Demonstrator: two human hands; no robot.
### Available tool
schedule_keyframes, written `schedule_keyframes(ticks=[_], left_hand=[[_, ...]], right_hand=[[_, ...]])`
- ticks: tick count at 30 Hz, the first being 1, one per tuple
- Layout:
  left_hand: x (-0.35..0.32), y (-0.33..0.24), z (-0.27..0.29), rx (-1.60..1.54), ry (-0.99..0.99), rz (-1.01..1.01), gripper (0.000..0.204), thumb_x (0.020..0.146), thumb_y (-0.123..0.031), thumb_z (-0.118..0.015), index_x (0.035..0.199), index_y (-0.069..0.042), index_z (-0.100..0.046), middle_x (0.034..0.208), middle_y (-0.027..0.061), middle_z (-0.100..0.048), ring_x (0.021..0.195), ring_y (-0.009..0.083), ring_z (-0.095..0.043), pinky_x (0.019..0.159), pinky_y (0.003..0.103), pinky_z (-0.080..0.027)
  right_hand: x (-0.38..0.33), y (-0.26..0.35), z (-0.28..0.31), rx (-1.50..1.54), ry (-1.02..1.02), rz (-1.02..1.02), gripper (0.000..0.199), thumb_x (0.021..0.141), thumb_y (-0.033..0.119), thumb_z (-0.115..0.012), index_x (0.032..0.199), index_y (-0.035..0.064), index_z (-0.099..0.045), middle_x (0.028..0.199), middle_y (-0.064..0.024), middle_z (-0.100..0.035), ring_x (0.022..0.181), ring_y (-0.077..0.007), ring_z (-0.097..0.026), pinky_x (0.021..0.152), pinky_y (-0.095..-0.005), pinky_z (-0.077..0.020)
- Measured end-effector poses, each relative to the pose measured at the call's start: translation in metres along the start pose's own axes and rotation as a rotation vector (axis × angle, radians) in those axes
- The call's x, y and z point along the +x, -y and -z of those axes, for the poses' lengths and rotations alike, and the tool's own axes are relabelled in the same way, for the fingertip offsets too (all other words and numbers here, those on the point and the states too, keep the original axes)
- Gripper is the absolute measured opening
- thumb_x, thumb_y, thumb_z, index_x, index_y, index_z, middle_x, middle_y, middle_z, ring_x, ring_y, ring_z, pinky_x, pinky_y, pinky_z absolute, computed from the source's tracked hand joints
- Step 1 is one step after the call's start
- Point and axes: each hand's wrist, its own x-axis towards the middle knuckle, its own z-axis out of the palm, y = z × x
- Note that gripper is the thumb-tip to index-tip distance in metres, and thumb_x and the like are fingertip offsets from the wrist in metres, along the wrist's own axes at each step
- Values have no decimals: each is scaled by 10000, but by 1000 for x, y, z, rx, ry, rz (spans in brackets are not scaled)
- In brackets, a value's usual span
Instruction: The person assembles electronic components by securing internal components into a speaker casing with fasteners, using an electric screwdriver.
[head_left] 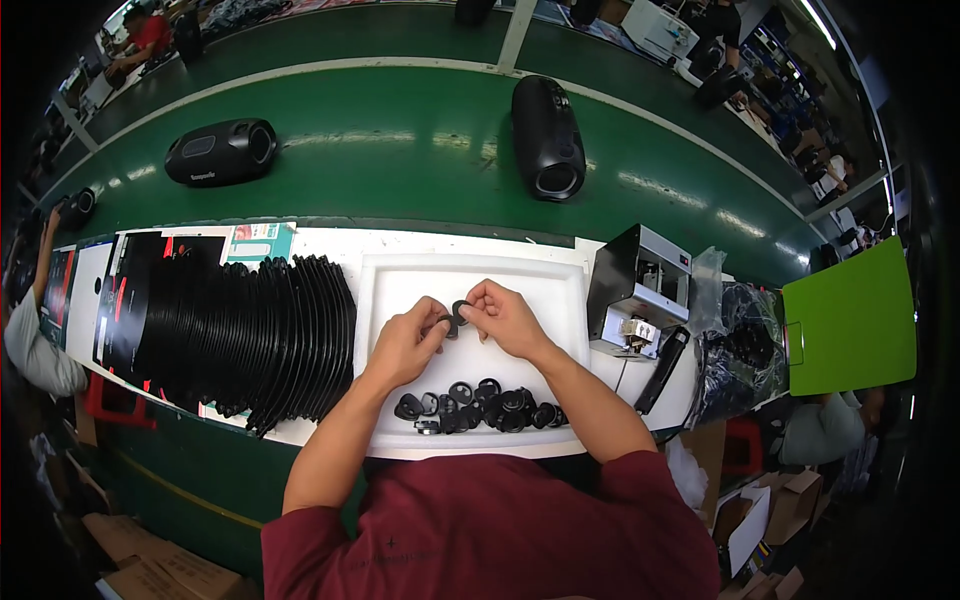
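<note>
Over the white foam tray [572, 330], my left hand [408, 342] and my right hand [505, 322] come close together with fingertips pinched. A small round black part [449, 326] is between the left fingers. Another small round black part [460, 312] sits in the right fingertips, beside the first; whether the two touch I cannot tell. Nearer to me in the tray lies a loose pile of small round black parts [490, 405], some of them ring-like.
Left of the tray lies a long row of black, thin, stacked pieces [250, 330]. To the right stand a black-and-silver machine [640, 290], a black handheld tool [662, 372], a plastic bag [740, 350] and a green panel [855, 320]. Black speakers [548, 135] rest on the green conveyor [400, 150]. Other people sit nearby.
</note>
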Motion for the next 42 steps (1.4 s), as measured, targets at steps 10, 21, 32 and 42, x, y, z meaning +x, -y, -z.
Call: schedule_keyframes(ticks=[10, 21, 32, 42], left_hand=[[3, 6, -1, -17, -13, -8, 193, 1005, -162, -629, 1097, 2, -585, 824, 133, -741, 661, 218, -710, 650, 345, -536], [-5, -1, 2, 97, 0, -23, 179, 999, -142, -640, 1100, 3, -611, 796, 104, -712, 689, 170, -679, 669, 329, -525], [-5, -7, 4, 318, 56, -96, 238, 981, -256, -618, 1110, -56, -623, 1000, 197, -743, 957, 425, -700, 851, 497, -536], [-84, -37, 35, 201, -24, -358, 146, 970, -171, -634, 1058, -55, -649, 1017, 145, -691, 934, 365, -670, 801, 472, -526]], right_hand=[[2, 1, 0, 18, 10, 3, 164, 997, 111, -702, 1046, 3, -589, 838, -4, -598, 648, -57, -558, 560, -215, -470], [6, -6, -1, 115, 7, 6, 181, 1002, 133, -702, 1047, 9, -579, 813, -16, -604, 621, -66, -559, 531, -235, -479], [23, 28, 3, 186, -91, -150, 166, 1031, 194, -665, 1102, 81, -565, 840, 20, -567, 673, -91, -581, 628, -267, -528], [146, 150, -120, 24, 30, -43, 232, 1038, 236, -663, 1182, 60, -619, 917, 13, -606, 816, -74, -605, 688, -264, -560]])
